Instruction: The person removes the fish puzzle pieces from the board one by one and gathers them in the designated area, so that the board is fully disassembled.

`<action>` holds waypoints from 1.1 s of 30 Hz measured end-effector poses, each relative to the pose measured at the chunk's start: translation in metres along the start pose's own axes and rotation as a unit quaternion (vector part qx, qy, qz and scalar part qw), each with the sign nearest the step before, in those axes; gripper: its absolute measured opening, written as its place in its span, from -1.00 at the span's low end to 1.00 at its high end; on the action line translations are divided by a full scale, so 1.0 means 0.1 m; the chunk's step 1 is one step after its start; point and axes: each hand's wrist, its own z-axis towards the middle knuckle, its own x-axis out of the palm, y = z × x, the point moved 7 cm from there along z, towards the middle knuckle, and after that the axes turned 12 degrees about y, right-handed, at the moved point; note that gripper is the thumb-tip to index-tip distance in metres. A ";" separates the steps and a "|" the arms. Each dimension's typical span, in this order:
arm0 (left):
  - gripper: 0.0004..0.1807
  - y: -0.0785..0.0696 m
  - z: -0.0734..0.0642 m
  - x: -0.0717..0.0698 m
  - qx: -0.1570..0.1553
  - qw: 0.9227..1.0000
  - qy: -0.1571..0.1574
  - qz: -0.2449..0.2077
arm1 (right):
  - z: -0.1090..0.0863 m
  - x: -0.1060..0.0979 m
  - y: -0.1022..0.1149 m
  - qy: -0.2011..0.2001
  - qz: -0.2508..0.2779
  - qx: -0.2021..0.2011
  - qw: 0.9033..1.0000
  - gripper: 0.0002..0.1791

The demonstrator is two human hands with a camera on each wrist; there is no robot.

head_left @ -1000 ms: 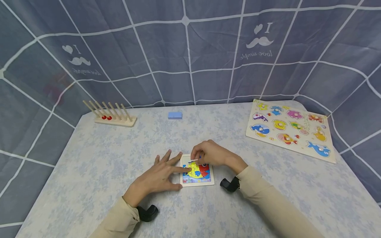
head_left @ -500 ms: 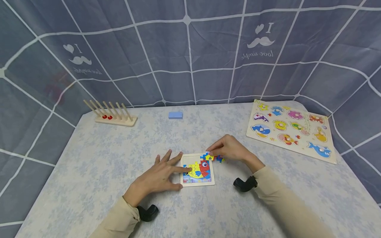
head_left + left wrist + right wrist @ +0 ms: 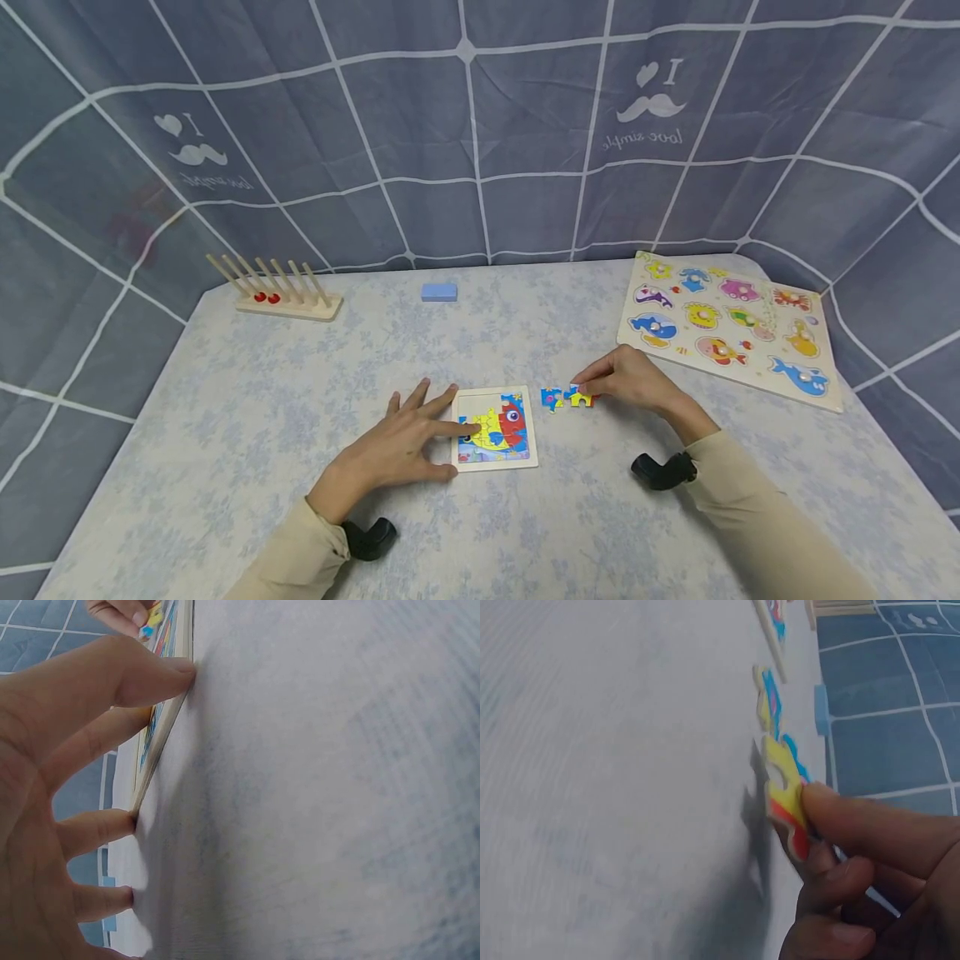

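A small wooden jigsaw puzzle (image 3: 496,467) with a red, yellow and blue fish lies on the table, bare wood showing at its upper left. My left hand (image 3: 390,446) rests with fingers spread at its left side, the index finger on the fish and the thumb at the lower left corner. In the left wrist view the thumb (image 3: 154,681) touches the frame's edge. To the right of the puzzle, my right hand (image 3: 637,385) pinches a yellow, red and blue jigsaw piece (image 3: 789,801), tilted. A loose blue and yellow piece (image 3: 551,398) lies between it and the frame.
A wooden peg rack (image 3: 292,308) with red beads stands at the back left. At the back middle lies a blue block (image 3: 439,292). A large sea-animal peg puzzle board (image 3: 667,357) is at the right. A tiled-pattern curtain (image 3: 420,125) hangs behind the table.
My right hand has moved right, off the puzzle, with the yellow, red and blue piece. A blue and yellow piece now lies apart on the table beside the frame. The left hand stays put.
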 end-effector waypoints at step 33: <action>-0.41 0.01 -0.02 0.01 -0.003 1.000 -0.005 0.003 | -0.03 -0.04 0.19 -0.099 -0.105 0.018 0.989 -0.92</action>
